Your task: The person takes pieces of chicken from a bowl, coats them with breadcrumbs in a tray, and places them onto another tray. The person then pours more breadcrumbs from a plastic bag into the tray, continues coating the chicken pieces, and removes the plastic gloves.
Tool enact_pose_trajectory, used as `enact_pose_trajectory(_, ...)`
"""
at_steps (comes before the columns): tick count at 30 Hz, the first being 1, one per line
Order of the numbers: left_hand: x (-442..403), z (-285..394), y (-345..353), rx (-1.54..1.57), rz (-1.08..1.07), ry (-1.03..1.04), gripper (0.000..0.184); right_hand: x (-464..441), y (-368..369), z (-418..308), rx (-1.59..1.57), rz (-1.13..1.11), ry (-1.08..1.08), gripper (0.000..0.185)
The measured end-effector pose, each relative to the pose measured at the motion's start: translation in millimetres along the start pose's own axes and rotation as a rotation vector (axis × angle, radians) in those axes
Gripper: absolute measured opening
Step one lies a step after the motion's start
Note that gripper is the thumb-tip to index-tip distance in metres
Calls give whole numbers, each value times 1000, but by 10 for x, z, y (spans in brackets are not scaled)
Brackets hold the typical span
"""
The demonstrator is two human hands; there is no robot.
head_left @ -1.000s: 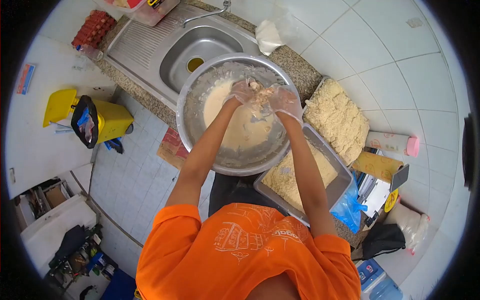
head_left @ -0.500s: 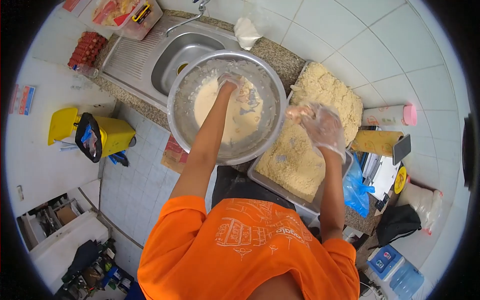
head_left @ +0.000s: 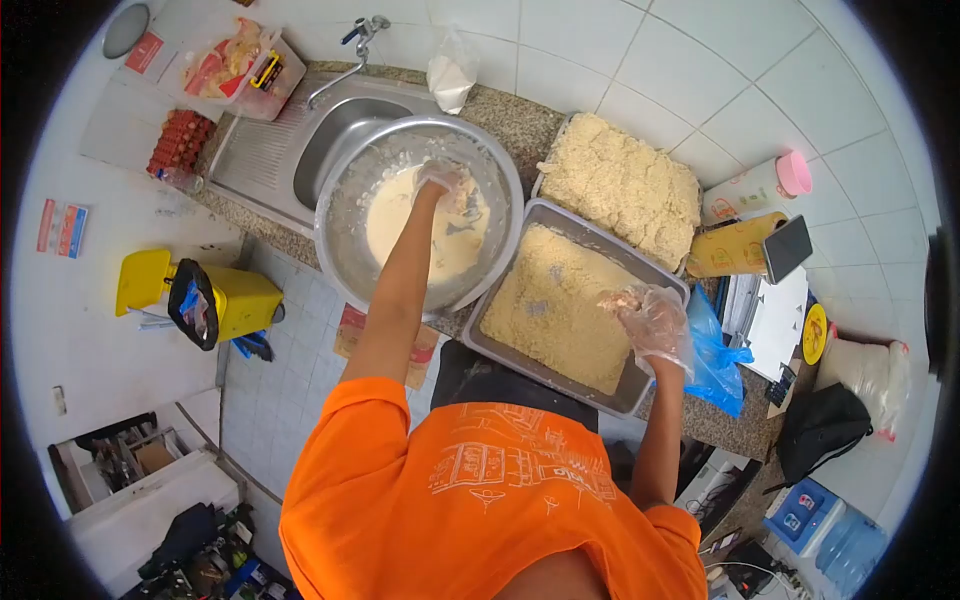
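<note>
My left hand point(head_left: 437, 180), in a clear plastic glove, reaches into a large metal bowl point(head_left: 340, 262) of pale, creamy batter point(head_left: 400, 228). Its fingers are partly hidden, close to some lumps in the batter, so I cannot tell what they hold. Over the right part of a grey tray point(head_left: 625, 402) of crumbs point(head_left: 560, 340) is my right hand point(head_left: 660, 325), gloved too. Its fingers close around a pinkish piece of raw meat point(head_left: 622, 298). Bluish patches of the tray bottom show through the crumbs.
Behind the grey tray stands a second tray heaped with coarse crumbs point(head_left: 620, 185). A sink point(head_left: 325, 150) lies left of the bowl, with a food tub point(head_left: 270, 90) beyond. A blue bag point(head_left: 715, 365), a propped phone point(head_left: 788, 248) and papers are at the right.
My right hand has moved with the piece from near the bowl's rim to the right part of the grey tray. My left hand stays in the batter. The camera view has shifted.
</note>
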State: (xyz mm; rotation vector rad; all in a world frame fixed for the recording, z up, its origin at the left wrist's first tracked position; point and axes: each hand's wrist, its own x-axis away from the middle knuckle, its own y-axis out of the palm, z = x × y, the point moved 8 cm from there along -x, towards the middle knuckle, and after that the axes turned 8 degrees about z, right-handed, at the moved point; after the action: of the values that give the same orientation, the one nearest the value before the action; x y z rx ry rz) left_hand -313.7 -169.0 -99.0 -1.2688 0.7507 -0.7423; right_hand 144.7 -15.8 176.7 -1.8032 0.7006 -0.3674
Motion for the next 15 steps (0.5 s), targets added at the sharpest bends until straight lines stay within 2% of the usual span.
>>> enact_pose_trajectory(1, -57, -71, 172, -59, 58, 96, 47, 19, -20, 24, 24, 12, -19, 36)
enact_pose_trajectory(2, -43, 101, -63, -61, 55, 102, 47, 55, -41, 65, 22, 14, -13, 36)
enact_pose_trajectory(4, 131, 444, -820, 45, -116, -147, 45, 113, -82, 111, -34, 6, -25, 37)
enact_pose_trajectory(5, 196, 511, -933, 42, -119, -143, 45, 122, -108, 122, -37, 7, -21, 37)
enact_pose_trajectory(7, 336, 418, -1361, 254, 251, -376, 38, 155, -83, 189, -18, -88, 30, 32)
enact_pose_trajectory(8, 458, 543, -1647, 381, 273, -416, 36, 194, -71, 253, -18, -91, 33, 32)
enact_pose_trajectory(9, 551, 611, -1759, 380, 268, -417, 36, 236, -67, 312, -25, -50, 14, 33)
enact_pose_trajectory(11, 724, 771, -2135, 462, 521, -266, 31, 266, -91, 354, -34, -15, 0, 34)
enact_pose_trajectory(15, 966, 1570, -2881, 647, 364, -169, 29, 356, -77, 464, -11, -40, -80, 37)
